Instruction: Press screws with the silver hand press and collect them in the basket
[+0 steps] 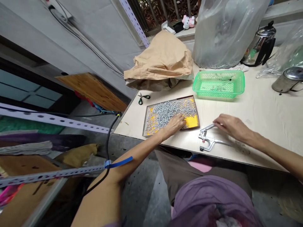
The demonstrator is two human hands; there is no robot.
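A shallow tray (198, 117) holds many small silvery metal pieces, like pins or screws, heaped over its yellow bottom. Over its near right part is my left hand (174, 124), its fingers curled down by the edge of the heap; whatever the fingertips hold is hidden. To the right, hand pliers (210, 144) of the snap-fastener kind, with a C-shaped jaw and a spring, rest near the table's front edge. My right hand (230, 125) pinches the end of their raised upper lever between thumb and fingers. The lower handle lies under that hand's side.
Behind the tray are black-handled scissors (143, 98) and a crumpled brown paper bag (163, 58). A green plastic basket (219, 93) holds a few small pieces. Farther back stand a large clear plastic bag (224, 34), a metal kettle (260, 47) and a lidded metal mug (287, 80).
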